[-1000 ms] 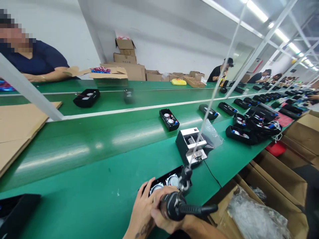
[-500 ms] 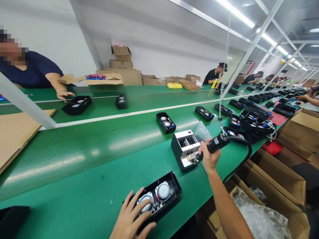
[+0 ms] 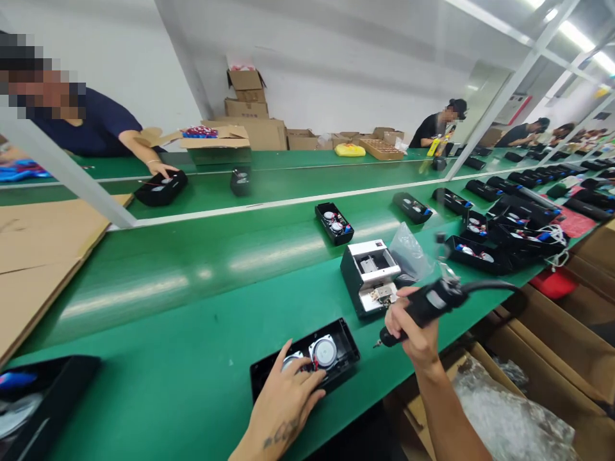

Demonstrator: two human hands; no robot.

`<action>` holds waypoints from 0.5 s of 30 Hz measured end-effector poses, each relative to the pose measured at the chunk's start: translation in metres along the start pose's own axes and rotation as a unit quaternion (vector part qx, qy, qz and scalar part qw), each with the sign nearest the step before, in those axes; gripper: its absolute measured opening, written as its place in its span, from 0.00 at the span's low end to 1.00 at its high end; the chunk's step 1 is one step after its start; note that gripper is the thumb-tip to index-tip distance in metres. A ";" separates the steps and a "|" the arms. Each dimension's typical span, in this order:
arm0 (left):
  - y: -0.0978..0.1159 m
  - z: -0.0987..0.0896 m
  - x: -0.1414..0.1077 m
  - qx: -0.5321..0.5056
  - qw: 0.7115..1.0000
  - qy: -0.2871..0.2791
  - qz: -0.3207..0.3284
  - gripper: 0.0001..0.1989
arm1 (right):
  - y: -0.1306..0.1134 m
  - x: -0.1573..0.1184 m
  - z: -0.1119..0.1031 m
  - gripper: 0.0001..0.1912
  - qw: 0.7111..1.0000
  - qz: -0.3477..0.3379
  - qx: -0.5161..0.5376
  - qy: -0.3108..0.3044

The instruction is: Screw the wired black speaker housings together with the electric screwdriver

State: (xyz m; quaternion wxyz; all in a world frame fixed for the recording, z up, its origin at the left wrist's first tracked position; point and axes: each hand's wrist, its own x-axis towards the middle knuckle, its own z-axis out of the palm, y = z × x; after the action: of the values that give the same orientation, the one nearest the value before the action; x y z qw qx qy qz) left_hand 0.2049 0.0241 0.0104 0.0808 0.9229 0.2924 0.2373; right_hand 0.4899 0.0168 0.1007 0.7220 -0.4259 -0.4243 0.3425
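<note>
My right hand (image 3: pixel 413 326) is wrapped round a black electric screwdriver (image 3: pixel 430 302), its bit pointing left and down, in the air to the right of a black speaker housing (image 3: pixel 343 339). Inside that open housing sit two round silver speakers (image 3: pixel 323 352) with red wires and small parts. Across its left part lies my left hand (image 3: pixel 291 390), fingers stretched out and partly covering one speaker; firm contact is hard to judge. Just behind stands a silver and black screw feeder (image 3: pixel 369 269), apart from the bit.
A clear plastic bag (image 3: pixel 408 253) lies by the feeder. More speaker housings (image 3: pixel 334 223) sit along the green belt (image 3: pixel 192 269) and in a pile at right. Another housing (image 3: pixel 43 397) is at lower left. Open cartons (image 3: pixel 542 339) stand at right. A co-worker's hand (image 3: pixel 162 169) touches a housing across the belt.
My right hand has drawn the screwdriver away from the feeder, toward me, its bit now showing. My left hand has shifted right over the housing. More of the lower-left housing shows.
</note>
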 end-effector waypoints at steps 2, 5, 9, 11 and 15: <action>0.002 0.001 -0.001 -0.015 1.000 0.004 -0.017 0.06 | -0.005 -0.018 0.012 0.10 0.998 -0.030 0.055 -0.022; 0.004 0.004 -0.003 -0.025 0.999 -0.002 -0.034 0.06 | -0.003 -0.039 0.031 0.08 0.991 -0.052 0.105 -0.067; 0.004 0.005 -0.004 -0.025 0.998 -0.028 -0.044 0.07 | 0.012 -0.055 0.049 0.09 0.988 -0.032 0.117 -0.099; 0.004 0.004 -0.004 -0.030 0.998 -0.034 -0.048 0.07 | 0.020 -0.058 0.054 0.10 0.987 -0.024 0.112 -0.108; 0.004 0.002 -0.003 -0.035 0.997 -0.045 -0.045 0.07 | 0.029 -0.059 0.059 0.09 0.988 -0.020 0.100 -0.117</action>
State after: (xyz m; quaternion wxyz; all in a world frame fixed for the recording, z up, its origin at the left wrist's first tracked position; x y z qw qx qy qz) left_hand 0.2059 0.0191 0.0082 0.1371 0.9152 0.3208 0.2017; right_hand 0.4083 -0.0030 0.0720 0.7130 -0.2999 -0.4779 0.4163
